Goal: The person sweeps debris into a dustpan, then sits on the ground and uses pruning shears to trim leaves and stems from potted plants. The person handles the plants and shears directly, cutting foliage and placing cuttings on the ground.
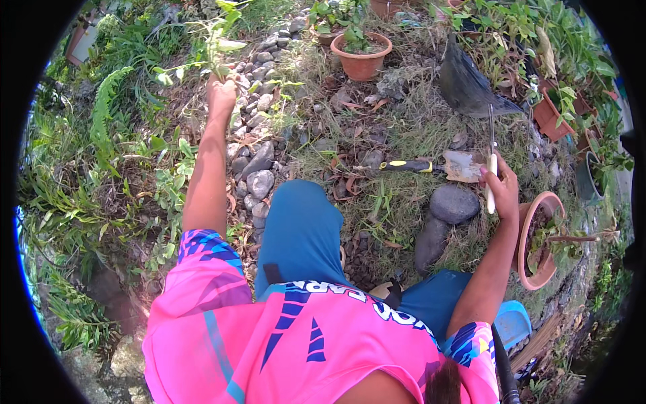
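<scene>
My left hand (222, 93) is stretched out over the stone border, closed around a bunch of leafy green stems (220, 45). In my right hand (502, 187) is a slim metal-bladed tool with a white handle (491, 182), its blade pointing away from me. Whether it is a knife or cutters cannot be made out. Just left of that hand lies a hand trowel (411, 166) with a black and yellow handle and a dirt-covered blade. A black plastic container or bag (467, 81) sits beyond the tool's tip.
A terracotta-coloured pot (361, 58) with a plant stands ahead. Another large pot (525, 242) is tipped at my right, near two smooth dark stones (454, 203). Grey stones (260, 184) line the left side. A blue dustpan-like piece (514, 323) lies by my right elbow.
</scene>
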`<state>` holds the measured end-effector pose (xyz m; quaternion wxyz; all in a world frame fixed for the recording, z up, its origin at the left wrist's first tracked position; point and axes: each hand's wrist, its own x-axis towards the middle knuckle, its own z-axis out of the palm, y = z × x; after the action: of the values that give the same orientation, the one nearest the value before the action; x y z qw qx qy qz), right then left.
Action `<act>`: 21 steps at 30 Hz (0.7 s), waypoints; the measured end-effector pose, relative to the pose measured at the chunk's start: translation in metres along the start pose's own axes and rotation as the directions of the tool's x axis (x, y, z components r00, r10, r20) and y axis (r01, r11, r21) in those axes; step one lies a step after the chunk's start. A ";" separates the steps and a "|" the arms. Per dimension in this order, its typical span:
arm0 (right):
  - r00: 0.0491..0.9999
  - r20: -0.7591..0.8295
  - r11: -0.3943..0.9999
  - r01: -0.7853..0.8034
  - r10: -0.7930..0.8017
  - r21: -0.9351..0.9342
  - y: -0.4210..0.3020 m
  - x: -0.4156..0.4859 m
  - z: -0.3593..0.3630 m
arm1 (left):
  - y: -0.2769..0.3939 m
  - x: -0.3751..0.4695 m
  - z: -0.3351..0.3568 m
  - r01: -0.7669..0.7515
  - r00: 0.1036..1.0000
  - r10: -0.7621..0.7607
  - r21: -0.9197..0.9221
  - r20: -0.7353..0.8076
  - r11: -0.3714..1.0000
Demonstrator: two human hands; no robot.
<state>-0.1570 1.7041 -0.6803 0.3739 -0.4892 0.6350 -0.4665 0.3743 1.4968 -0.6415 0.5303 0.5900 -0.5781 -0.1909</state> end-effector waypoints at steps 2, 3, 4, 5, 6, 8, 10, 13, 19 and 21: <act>1.000 -0.007 0.998 -0.025 0.026 0.057 0.003 0.001 0.001 | -0.025 -0.016 0.030 0.145 0.975 -0.186 0.278 0.125 0.950; 0.999 0.002 0.995 -0.049 0.049 0.091 0.003 0.001 0.001 | -0.038 -0.033 0.044 0.152 0.933 -0.252 0.353 0.257 0.923; 0.999 0.009 0.998 -0.035 0.034 0.061 0.004 0.001 0.001 | -0.049 -0.052 0.061 0.270 0.844 -0.323 0.181 0.427 0.946; 0.999 0.016 0.998 -0.037 0.036 0.051 0.005 0.001 0.000 | -0.060 -0.065 0.075 0.248 0.816 -0.411 0.396 0.406 0.884; 0.997 -0.003 0.996 -0.080 0.081 0.047 0.005 0.001 0.000 | -0.071 -0.080 0.085 0.240 0.810 -0.387 0.354 0.439 0.904; 1.000 0.021 0.999 -0.020 0.019 0.029 0.004 -0.002 -0.002 | -0.090 -0.088 0.095 0.151 0.814 -0.421 0.555 0.400 0.818; 1.000 0.002 1.000 -0.023 0.023 -0.003 0.002 -0.005 -0.004 | -0.102 -0.086 0.100 -0.082 0.912 -0.235 0.710 0.337 0.699; 0.999 -0.025 0.998 -0.026 0.028 0.059 -0.002 -0.009 -0.005 | -0.101 -0.046 0.086 0.134 0.991 -0.098 0.551 -0.094 0.823; 0.986 0.135 0.794 -0.156 0.094 0.587 -0.017 -0.007 -0.005 | -0.031 -0.013 0.072 -0.101 0.847 -0.389 0.827 0.363 0.553; 0.977 0.215 0.598 -0.171 -0.002 0.783 -0.022 -0.003 0.000 | 0.012 -0.013 0.085 -0.320 0.644 -0.555 0.844 0.527 0.430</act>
<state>-0.1508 1.7049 -0.6592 0.6341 -0.2831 0.3430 -0.6325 0.2934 1.4768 -0.6673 -0.1752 0.6817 -0.6998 -0.1224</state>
